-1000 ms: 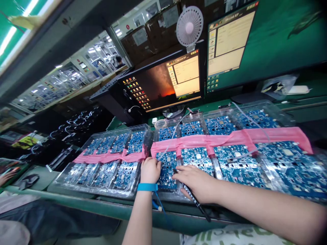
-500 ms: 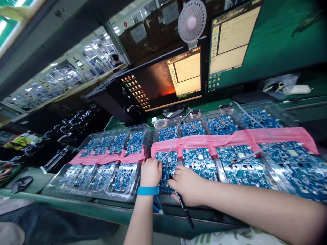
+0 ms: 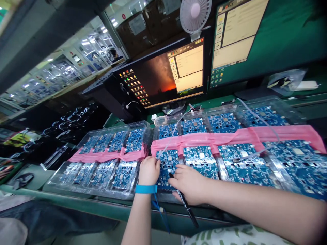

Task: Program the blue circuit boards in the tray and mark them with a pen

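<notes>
My left hand (image 3: 149, 170), with a blue wrist strap (image 3: 146, 189), is closed at the left edge of a blue circuit board (image 3: 170, 166). A thin pale cable (image 3: 175, 131) runs down to its fingers, which hide what they grip. Over the lower right of this board, my right hand (image 3: 189, 183) is closed on a black pen (image 3: 187, 207) with a white pattern. The pen slants, its upper end by the fingertips and its lower end past the tray's front edge. Pink strips (image 3: 196, 140) lie across the clear tray (image 3: 149, 134) between the two rows of boards.
A second clear tray (image 3: 52, 185) of boards stands to the left. Behind are two monitors (image 3: 158, 81), a small white fan (image 3: 195, 13) and a clear round lid (image 3: 160, 120). Another pale cable (image 3: 259, 123) crosses the right boards. Dark cabled equipment (image 3: 68, 126) fills the far left.
The view has shifted slightly, with the monitors and fan higher in the picture. Both hands stay at the same board, and the pen is still in my right hand.
</notes>
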Motion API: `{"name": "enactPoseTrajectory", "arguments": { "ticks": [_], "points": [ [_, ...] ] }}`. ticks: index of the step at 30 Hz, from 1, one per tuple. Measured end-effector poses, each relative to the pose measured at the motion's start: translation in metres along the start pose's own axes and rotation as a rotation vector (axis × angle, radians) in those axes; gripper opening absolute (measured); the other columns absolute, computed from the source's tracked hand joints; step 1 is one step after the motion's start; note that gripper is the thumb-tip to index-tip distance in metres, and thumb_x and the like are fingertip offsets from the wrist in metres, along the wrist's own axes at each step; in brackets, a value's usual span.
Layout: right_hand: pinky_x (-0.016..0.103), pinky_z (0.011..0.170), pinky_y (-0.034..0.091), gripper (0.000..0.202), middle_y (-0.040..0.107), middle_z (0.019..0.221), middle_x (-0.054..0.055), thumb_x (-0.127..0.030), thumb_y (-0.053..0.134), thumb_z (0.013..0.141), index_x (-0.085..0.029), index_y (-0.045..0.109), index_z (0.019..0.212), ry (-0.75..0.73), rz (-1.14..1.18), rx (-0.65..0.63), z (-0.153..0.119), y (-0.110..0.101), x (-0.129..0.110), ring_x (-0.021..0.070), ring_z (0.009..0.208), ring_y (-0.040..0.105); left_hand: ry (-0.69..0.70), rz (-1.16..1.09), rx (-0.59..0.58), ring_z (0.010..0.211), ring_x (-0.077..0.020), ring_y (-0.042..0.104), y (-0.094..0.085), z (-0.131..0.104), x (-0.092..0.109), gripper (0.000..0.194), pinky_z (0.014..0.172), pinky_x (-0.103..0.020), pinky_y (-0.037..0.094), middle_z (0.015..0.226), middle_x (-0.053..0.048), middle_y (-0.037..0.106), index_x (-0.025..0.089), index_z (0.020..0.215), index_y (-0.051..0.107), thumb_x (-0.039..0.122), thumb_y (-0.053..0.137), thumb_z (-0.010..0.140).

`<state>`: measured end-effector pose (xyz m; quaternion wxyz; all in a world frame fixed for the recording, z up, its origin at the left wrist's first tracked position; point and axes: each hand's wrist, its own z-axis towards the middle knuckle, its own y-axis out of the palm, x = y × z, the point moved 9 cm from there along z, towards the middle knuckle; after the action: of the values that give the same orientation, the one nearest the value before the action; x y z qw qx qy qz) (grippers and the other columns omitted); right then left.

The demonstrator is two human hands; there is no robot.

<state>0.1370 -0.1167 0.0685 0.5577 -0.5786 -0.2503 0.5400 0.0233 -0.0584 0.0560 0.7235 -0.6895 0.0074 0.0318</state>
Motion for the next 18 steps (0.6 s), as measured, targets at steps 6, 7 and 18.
{"name": "enactPoseTrajectory", "arguments": {
  "ticks": [6,7,18],
  "points": [
    [0.035,0.085,0.027,0.027,0.056,0.067,0.007,-0.036,0.041,0.075,-0.014,0.055,0.084,-0.012,0.009,0.007,-0.0016,-0.0027,0.0009,0.0194,0.071,0.049,0.013,-0.049,0.024,0.073,-0.0166,0.05,-0.0007,0.0006,0.0005,0.026,0.068,-0.026,0.034,0.069,-0.006,0.053,0.015,0.063,0.05,0.027,0.038,0.082],
    [0.034,0.085,0.027,0.027,0.056,0.067,0.006,-0.035,0.041,0.075,-0.014,0.055,0.084,-0.016,0.008,0.011,-0.002,-0.0027,0.0009,0.0194,0.071,0.049,0.014,-0.058,0.03,0.073,-0.0165,0.05,-0.0013,0.0004,0.0004,0.026,0.068,-0.026,0.034,0.068,-0.006,0.053,0.015,0.063,0.05,0.027,0.038,0.082],
    [0.034,0.085,0.027,0.028,0.056,0.069,0.007,-0.035,0.041,0.075,-0.014,0.056,0.088,-0.028,0.029,0.02,-0.0035,-0.0027,0.0006,0.0195,0.073,0.048,0.032,-0.134,0.058,0.075,-0.016,0.05,-0.0019,-0.0021,-0.0004,0.027,0.071,-0.026,0.036,0.066,-0.004,0.053,0.016,0.059,0.048,0.027,0.039,0.081]
  ]
}}
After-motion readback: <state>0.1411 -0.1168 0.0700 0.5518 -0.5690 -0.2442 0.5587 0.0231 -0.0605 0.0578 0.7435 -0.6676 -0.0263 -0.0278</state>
